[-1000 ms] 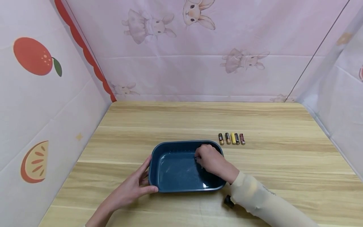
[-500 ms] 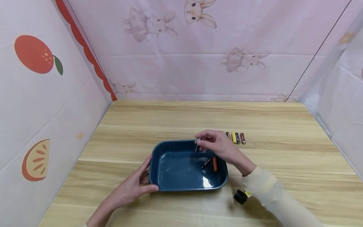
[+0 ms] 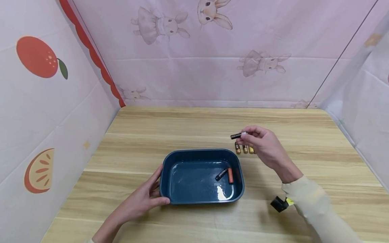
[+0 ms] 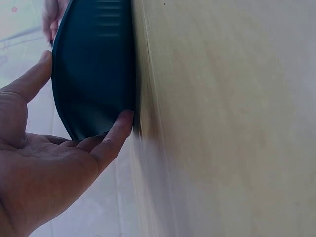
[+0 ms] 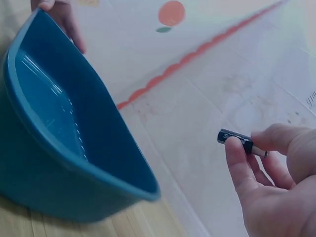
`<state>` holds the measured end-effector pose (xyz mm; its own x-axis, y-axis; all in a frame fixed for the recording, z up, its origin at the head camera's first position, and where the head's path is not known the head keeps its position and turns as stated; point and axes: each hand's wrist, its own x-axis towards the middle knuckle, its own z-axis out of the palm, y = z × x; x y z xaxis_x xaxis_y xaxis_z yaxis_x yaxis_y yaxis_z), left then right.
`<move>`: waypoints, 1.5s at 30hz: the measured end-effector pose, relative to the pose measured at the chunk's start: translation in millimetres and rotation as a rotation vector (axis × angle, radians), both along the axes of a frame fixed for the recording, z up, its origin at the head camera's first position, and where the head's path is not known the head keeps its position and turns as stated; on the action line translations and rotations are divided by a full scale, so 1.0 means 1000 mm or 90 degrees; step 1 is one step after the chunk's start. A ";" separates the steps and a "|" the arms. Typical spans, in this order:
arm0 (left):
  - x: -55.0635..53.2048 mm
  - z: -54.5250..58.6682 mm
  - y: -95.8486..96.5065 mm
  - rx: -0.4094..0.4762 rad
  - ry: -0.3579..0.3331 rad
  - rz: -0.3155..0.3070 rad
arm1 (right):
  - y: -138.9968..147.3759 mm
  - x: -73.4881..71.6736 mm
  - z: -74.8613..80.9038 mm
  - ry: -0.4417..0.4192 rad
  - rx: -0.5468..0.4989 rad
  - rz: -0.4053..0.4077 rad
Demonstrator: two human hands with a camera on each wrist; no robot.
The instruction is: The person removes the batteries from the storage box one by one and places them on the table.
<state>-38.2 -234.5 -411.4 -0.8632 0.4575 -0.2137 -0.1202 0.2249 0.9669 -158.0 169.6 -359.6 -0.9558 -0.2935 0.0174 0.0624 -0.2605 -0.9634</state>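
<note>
My left hand point(image 3: 144, 199) holds the left end of a dark blue plastic basin point(image 3: 194, 199), thumb by the front corner and fingers along the side. In the left wrist view, the digits span the basin's end wall point(image 4: 94, 74). Above the table behind the basin's right end, my right hand point(image 3: 267, 146) pinches a black battery point(image 3: 236, 136) between thumb and fingers. The right wrist view shows this battery point(image 5: 232, 139) with a silvery end. A black battery point(image 3: 221, 174) and an orange-red battery point(image 3: 230, 176) lie inside the basin at its right side.
Behind the basin's right end, a black-and-gold battery point(image 3: 237, 148), another like it point(image 3: 245, 149) and a yellow battery point(image 3: 251, 150) lie in a row, partly behind my right hand. The wooden table point(image 3: 170, 125) meets printed cloth walls point(image 3: 197, 81) at back and sides.
My right hand has come out of the basin and moved up and right toward the battery row, carrying the black battery. The two batteries in the basin came into sight. The left hand stays put.
</note>
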 end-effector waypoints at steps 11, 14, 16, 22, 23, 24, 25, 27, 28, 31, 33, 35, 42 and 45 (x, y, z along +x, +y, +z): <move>0.001 0.001 -0.001 0.011 -0.003 -0.003 | 0.048 0.003 -0.011 -0.043 -0.066 -0.131; 0.001 0.000 -0.001 0.015 -0.001 -0.004 | 0.060 0.002 -0.019 -0.068 -0.046 -0.181; 0.001 0.000 -0.001 0.019 -0.001 -0.004 | 0.067 0.002 -0.024 -0.090 -0.027 -0.210; 0.000 0.001 -0.002 0.013 0.000 -0.001 | 0.080 -0.002 -0.043 -0.146 0.063 -0.274; 0.000 0.002 -0.002 0.011 -0.002 0.000 | 0.082 -0.003 -0.046 -0.151 0.092 -0.281; 0.000 0.002 -0.002 0.010 -0.004 0.001 | 0.083 -0.004 -0.049 -0.154 0.128 -0.287; -0.001 0.002 -0.002 0.010 -0.004 0.000 | 0.083 -0.005 -0.052 -0.155 0.163 -0.292; 0.000 0.002 -0.002 0.009 -0.006 0.000 | 0.084 -0.006 -0.058 -0.155 0.214 -0.299; 0.000 0.002 -0.002 0.010 -0.009 0.001 | 0.085 -0.007 -0.061 -0.151 0.235 -0.300; 0.000 0.000 -0.002 0.007 -0.005 -0.001 | 0.085 -0.009 -0.069 -0.129 0.290 -0.307; 0.000 0.000 -0.002 0.006 -0.005 -0.001 | 0.085 -0.009 -0.073 -0.111 0.344 -0.313; 0.000 -0.001 -0.002 0.007 -0.003 -0.002 | 0.085 -0.010 -0.077 -0.090 0.426 -0.317; -0.001 -0.003 -0.002 0.008 -0.001 -0.003 | 0.081 -0.011 -0.076 0.011 0.673 -0.295; -0.001 -0.003 -0.002 0.004 0.003 -0.003 | 0.079 -0.010 -0.076 0.025 0.701 -0.284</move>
